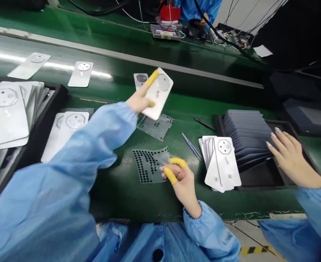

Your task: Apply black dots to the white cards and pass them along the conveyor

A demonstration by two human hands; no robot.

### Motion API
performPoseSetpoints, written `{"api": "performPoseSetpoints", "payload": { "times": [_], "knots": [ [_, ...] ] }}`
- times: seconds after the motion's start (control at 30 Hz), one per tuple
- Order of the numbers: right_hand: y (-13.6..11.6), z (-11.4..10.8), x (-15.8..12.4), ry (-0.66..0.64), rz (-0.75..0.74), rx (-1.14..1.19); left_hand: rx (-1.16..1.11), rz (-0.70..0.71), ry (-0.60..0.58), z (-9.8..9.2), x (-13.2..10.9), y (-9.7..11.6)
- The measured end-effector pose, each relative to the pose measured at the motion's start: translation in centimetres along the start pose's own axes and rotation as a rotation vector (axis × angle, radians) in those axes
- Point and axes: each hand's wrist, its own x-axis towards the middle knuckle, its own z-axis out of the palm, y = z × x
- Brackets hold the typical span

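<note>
My left hand (141,96), with yellow finger cots, grips a white phone back cover (160,96) that has a round camera area. Another cover (138,78) is partly hidden behind it on the conveyor. My right hand (183,182), also in yellow finger cots, has its fingers curled together over the right edge of a clear sheet of black dots (146,165); anything between the fingertips is too small to make out. A second dotted sheet (157,127) lies under the held cover. Tweezers (191,146) rest to the right of the sheets.
White covers fill a black tray (60,96) at left; two more covers (73,122) lie beside it. At right are fanned white covers (227,163) and a black tray (269,174) of dark panels, touched by a co-worker's hand (291,156). Two covers (81,74) sit farther back.
</note>
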Motion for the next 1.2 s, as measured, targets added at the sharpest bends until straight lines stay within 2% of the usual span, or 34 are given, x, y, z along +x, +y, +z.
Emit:
{"api": "performPoseSetpoints", "payload": {
  "times": [0.07, 0.13, 0.23, 0.3, 0.37, 0.43, 0.5, 0.57, 0.7, 0.77, 0.87, 0.93, 1.03, 1.13, 1.2],
  "knots": [
    [-0.7, -0.1, 0.4, -0.016, 0.092, 0.192, -0.356, -0.213, 0.0, -2.1, -6.1, -2.1],
    [-1.2, 0.1, 0.6, -0.024, 0.145, 0.282, -0.408, -0.326, -0.022, -2.8, -12.1, -4.0],
    [-1.1, 1.0, 0.4, -0.05, 0.176, 0.313, -0.651, -0.484, -0.089, -1.6, -18.8, -5.5],
    [-1.0, 1.5, 0.1, 0.001, 0.105, 0.154, -0.758, -0.56, -0.088, -0.1, -21.2, -5.7],
    [-1.1, 1.6, -0.2, 0.099, -0.079, -0.148, -0.791, -0.581, -0.083, 1.1, -22.2, -5.4],
    [-1.6, 1.5, -0.3, 0.102, -0.314, -0.411, -0.766, -0.56, -0.103, 1.6, -22.5, -5.1],
    [-2.2, 1.3, -0.1, -0.043, -0.492, -0.53, -0.676, -0.476, -0.136, 1.8, -22.7, -5.0],
    [-2.6, 1.3, 0.4, -0.2, -0.578, -0.564, -0.532, -0.326, -0.137, 1.8, -23.0, -5.2],
    [-2.4, 1.8, 1.0, -0.313, -0.698, -0.585, -0.191, -0.012, -0.102, 1.9, -23.7, -6.4],
    [-1.8, 2.3, 1.0, -0.339, -0.655, -0.513, -0.064, 0.104, -0.091, 2.1, -23.8, -7.0],
    [-0.9, 3.1, 0.8, -0.327, -0.445, -0.33, -0.001, 0.167, -0.092, 2.2, -23.6, -7.5],
    [-0.4, 3.5, 0.8, -0.272, -0.34, -0.28, -0.005, 0.139, -0.11, 1.7, -23.6, -8.0],
    [0.2, 3.5, 0.9, -0.203, -0.31, -0.305, -0.028, 0.019, -0.114, 0.1, -24.2, -9.1],
    [0.4, 3.2, 1.0, -0.18, -0.345, -0.329, -0.097, -0.108, 0.07, -1.7, -25.6, -9.8],
    [0.0, 3.0, 1.1, -0.156, -0.376, -0.34, -0.247, -0.172, 0.199, -2.0, -26.5, -9.4]
  ]
}}
